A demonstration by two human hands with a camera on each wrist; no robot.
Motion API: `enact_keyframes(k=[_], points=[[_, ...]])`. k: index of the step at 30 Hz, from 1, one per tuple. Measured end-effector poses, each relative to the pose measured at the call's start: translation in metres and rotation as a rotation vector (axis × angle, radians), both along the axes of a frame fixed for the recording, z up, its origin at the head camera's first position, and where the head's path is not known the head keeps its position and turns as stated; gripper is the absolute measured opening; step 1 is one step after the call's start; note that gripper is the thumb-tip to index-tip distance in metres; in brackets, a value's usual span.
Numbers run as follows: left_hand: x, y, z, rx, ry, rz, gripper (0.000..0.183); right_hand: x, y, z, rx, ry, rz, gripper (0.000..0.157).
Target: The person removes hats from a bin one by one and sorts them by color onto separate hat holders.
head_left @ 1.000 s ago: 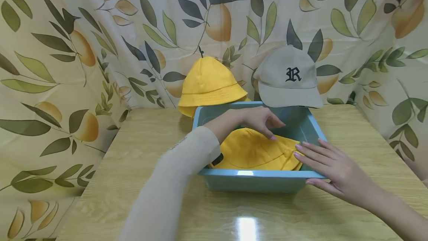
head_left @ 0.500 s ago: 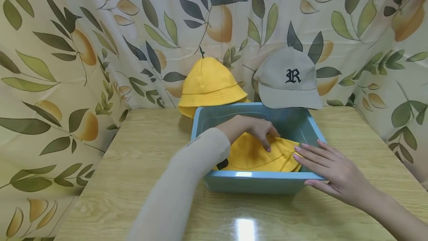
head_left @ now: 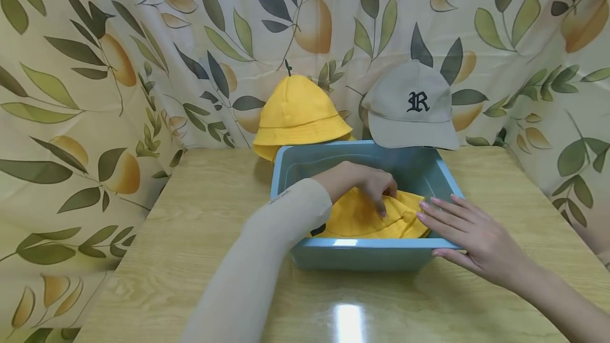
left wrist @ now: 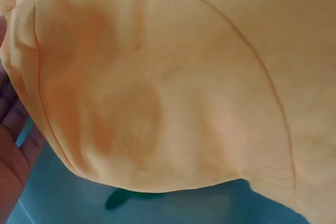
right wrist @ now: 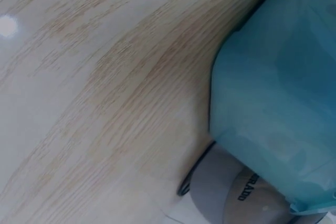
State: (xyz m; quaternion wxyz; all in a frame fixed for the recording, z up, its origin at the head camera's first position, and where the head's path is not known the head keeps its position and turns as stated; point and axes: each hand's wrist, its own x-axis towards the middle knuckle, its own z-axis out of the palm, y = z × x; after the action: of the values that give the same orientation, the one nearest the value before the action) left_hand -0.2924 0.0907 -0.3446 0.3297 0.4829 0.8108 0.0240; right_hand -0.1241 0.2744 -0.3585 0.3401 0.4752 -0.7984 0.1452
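A yellow fabric hat (head_left: 362,224) lies crumpled inside a light-blue plastic bin (head_left: 376,243). My left hand (head_left: 376,184) reaches down into the bin and grips the hat, with curled fingers and the thumb on the cloth. Up close in the left wrist view, the yellow cloth (left wrist: 157,87) with its curved seam fills most of the frame. Part of a hand (left wrist: 13,145) shows at that view's left edge, beside the cloth. With fingers nearly straight, my right hand (head_left: 476,237) rests on the bin's right front corner.
Behind the bin stand a yellow bucket hat (head_left: 300,110) with a sprout on top and a grey baseball cap (head_left: 412,105) with a black letter. Lettering shows on a cap (right wrist: 226,187) beside the bin in the right wrist view. A wooden table (head_left: 200,237) meets leaf-patterned cloth (head_left: 190,57) behind.
My left hand has lowered from above the yellow hat onto its cloth and taken hold of it. The right hand has stayed at the bin's corner.
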Motion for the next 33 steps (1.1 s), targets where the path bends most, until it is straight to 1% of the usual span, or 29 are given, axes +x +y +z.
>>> enact_keyframes(k=[3,5,7,10,13,16,19,22,25,28,31,33], points=[[0.001,0.003,0.003,-0.021,0.01,-0.013,0.058,-0.001,0.001,0.001,0.01,0.011,-0.008,0.055],[0.003,0.004,0.004,-0.032,0.029,-0.048,0.056,-0.001,0.001,0.001,0.013,0.012,-0.012,0.055],[0.006,0.005,0.005,-0.033,0.052,-0.087,0.05,-0.001,0.001,0.002,0.014,0.009,-0.016,0.055],[0.01,0.005,0.009,-0.016,0.078,-0.128,0.034,0.0,0.001,0.002,0.012,0.009,-0.02,0.055],[0.012,0.004,0.013,-0.011,0.09,-0.151,0.022,0.001,0.001,0.003,0.007,0.012,-0.019,0.055],[0.013,0.001,0.02,-0.015,0.09,-0.159,0.018,0.003,0.0,0.003,-0.001,0.011,-0.018,0.055],[0.012,-0.005,0.03,-0.013,0.082,-0.144,0.02,0.003,-0.001,0.003,-0.01,0.009,-0.013,0.055],[0.011,-0.014,0.038,0.01,0.071,-0.123,0.022,0.002,-0.003,0.003,-0.019,0.011,-0.001,0.055],[0.008,-0.025,0.046,0.042,0.065,-0.11,0.018,0.001,-0.004,0.002,-0.02,0.014,0.005,0.055],[0.006,-0.034,0.054,0.08,0.05,-0.079,0.014,0.001,-0.004,0.002,-0.02,0.016,0.002,0.055],[0.006,-0.041,0.063,0.126,0.045,-0.05,0.016,0.001,-0.003,0.002,-0.019,0.014,-0.004,0.055],[0.005,-0.044,0.069,0.163,0.049,-0.042,0.018,0.001,-0.002,0.002,-0.018,0.014,-0.009,0.055]])
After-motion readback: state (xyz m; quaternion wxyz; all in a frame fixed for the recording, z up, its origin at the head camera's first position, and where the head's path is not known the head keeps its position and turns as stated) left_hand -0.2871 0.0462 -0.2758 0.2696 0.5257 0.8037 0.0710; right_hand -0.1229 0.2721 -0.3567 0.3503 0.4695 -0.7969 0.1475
